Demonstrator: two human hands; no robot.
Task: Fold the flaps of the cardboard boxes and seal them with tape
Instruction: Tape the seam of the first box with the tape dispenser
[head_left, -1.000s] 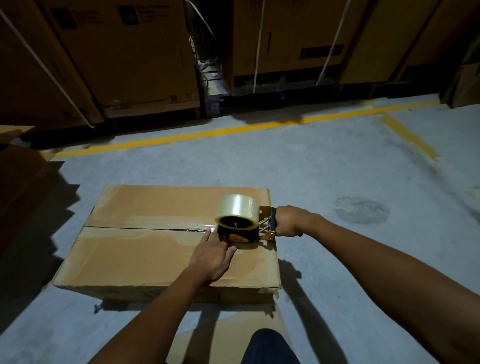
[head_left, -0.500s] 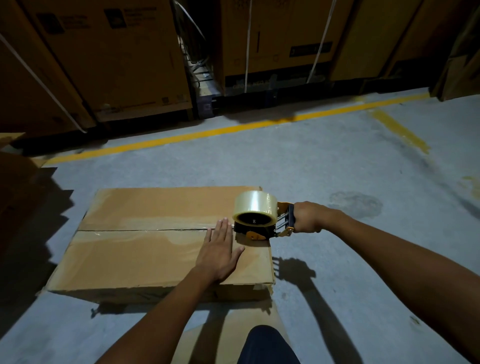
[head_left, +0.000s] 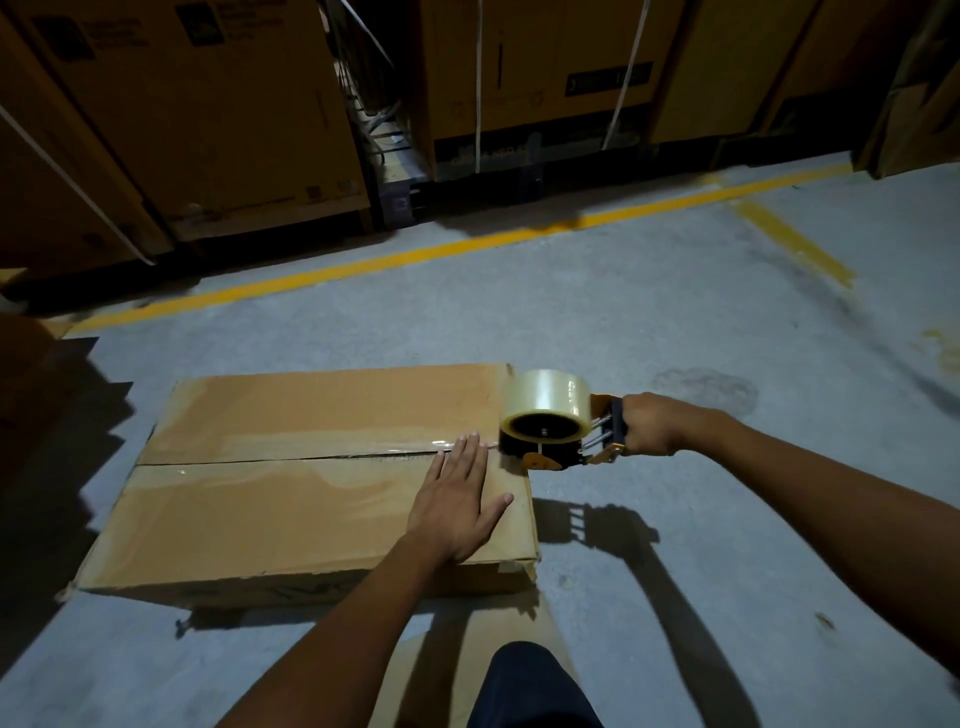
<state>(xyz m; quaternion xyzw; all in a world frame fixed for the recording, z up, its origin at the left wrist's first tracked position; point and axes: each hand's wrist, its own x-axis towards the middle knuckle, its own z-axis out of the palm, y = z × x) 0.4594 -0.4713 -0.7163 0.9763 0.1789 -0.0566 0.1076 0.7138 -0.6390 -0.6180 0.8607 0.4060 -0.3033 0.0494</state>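
Box: I see the cardboard box (head_left: 291, 519) lying on the concrete floor (head_left: 623, 322) in the near-left part of the scene, both top flaps folded down and meeting.
Box axis: its long side runs left to right, and the seam (head_left: 260, 461) between the flaps follows that same line.
Tape on box: a clear strip (head_left: 363, 447) lies along the seam and reaches the right end; I cannot tell how far left it goes.
Left hand: my left hand (head_left: 457, 499) is spread flat, palm down, on the near flap at the box's right end. The fingers are straight and the fingertips touch the seam.
Right hand: my right hand (head_left: 654, 423) is wrapped around the handle of the tape dispenser (head_left: 550, 452), just off the box's right edge.
Dispenser place: it sits at the right end of the seam, just right of my left fingertips, partly past the box edge.
Dispenser axis: it lies left to right in line with the seam, handle pointing right, tape roll (head_left: 545, 397) towards the box.
Near: a flat cardboard sheet (head_left: 431, 675) lies under the box's near edge, beside a dark-clothed knee (head_left: 530, 686).
Far: a yellow line (head_left: 415, 254) crosses the floor in front of tall strapped cartons (head_left: 208, 104).
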